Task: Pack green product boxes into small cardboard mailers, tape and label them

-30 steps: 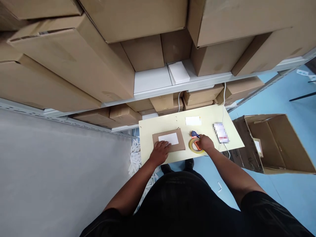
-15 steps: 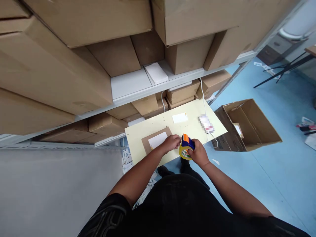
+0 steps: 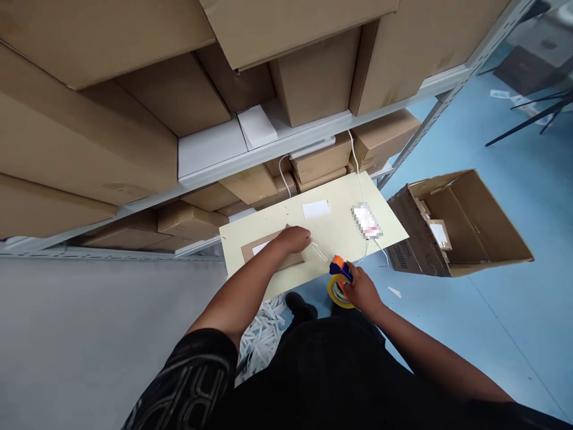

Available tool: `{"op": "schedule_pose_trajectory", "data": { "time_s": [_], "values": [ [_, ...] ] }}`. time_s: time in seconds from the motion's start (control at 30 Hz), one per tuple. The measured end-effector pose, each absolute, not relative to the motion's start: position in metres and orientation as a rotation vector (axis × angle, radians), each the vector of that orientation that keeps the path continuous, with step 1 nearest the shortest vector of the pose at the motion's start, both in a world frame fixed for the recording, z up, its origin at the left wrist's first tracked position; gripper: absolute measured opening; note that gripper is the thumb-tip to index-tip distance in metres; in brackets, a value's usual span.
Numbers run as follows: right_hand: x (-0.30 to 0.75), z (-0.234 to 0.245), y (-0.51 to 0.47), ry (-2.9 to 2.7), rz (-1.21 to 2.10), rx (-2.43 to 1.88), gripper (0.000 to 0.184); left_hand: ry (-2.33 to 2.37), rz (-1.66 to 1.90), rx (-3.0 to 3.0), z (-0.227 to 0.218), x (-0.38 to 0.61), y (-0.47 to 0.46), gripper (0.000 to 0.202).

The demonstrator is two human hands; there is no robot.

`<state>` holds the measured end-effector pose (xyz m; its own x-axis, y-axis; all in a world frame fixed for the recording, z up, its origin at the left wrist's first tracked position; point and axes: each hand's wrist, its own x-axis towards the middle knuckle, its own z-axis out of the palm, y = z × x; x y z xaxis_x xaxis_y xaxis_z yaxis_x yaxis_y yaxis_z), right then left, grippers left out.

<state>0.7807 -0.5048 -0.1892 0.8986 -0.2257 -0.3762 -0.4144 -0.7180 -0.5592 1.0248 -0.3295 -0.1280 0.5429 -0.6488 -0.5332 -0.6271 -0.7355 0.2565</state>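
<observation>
My right hand [image 3: 362, 288] is closed round the handle of an orange and blue tape dispenser [image 3: 339, 267], which carries a roll of yellowish packing tape [image 3: 335, 292]. A shiny clear strip of tape [image 3: 319, 251] stretches from the dispenser to my left hand [image 3: 297, 239], whose fingers are pinched on its end. Below my left hand and forearm, a flat brown cardboard piece [image 3: 293, 260] with a white label [image 3: 259, 246] lies on the pale yellow board [image 3: 349, 185]; the arm hides part of both.
A white slip [image 3: 316, 208] and a blurred-out device [image 3: 366, 220] with white cables lie on the board. To the right, an open carton [image 3: 487, 257] stands on the blue floor. Shelves [image 3: 210, 164] of cardboard boxes rise ahead. Shredded paper [image 3: 264, 334] lies below the board.
My left hand has moved left, away from the dispenser and over the cardboard piece, drawing out a strip of tape. The dispenser has dropped slightly lower, and the view has shifted.
</observation>
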Motion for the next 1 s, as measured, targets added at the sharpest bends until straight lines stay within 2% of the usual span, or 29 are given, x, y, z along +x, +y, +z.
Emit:
{"op": "schedule_pose_trajectory", "data": {
  "time_s": [0.1,0.23,0.37,0.53,0.7,0.8,0.9,1.0],
  "values": [
    [0.783,-0.199,-0.497,0.416,0.544,-2.411,0.066,-1.263,-1.144,2.832,-0.142,1.036,-0.35,0.027],
    [0.801,-0.205,-0.477,0.336,0.719,-2.438,0.058,-1.148,-1.23,2.965,-0.165,1.041,-0.366,0.044],
    [0.811,-0.211,-0.461,0.28,0.737,-2.445,0.053,-1.131,-1.313,3.013,-0.181,1.042,-0.365,0.044],
    [0.812,-0.22,-0.444,0.283,0.732,-2.429,0.056,-1.326,-1.266,3.062,-0.19,1.04,-0.351,0.041],
    [0.809,-0.225,-0.427,0.3,0.724,-2.417,0.061,-1.307,-1.071,2.973,-0.186,1.039,-0.332,0.028],
    [0.807,-0.226,-0.419,0.304,0.723,-2.405,0.063,-1.132,-0.669,2.892,-0.175,1.038,-0.309,0.022],
    [0.807,-0.227,-0.412,0.322,0.722,-2.391,0.06,-0.775,-0.199,2.86,-0.162,1.029,-0.262,0.029],
    [0.81,-0.227,-0.406,0.353,0.744,-2.345,0.059,-0.489,-0.074,2.905,-0.157,1.008,-0.197,0.041]
  ]
}}
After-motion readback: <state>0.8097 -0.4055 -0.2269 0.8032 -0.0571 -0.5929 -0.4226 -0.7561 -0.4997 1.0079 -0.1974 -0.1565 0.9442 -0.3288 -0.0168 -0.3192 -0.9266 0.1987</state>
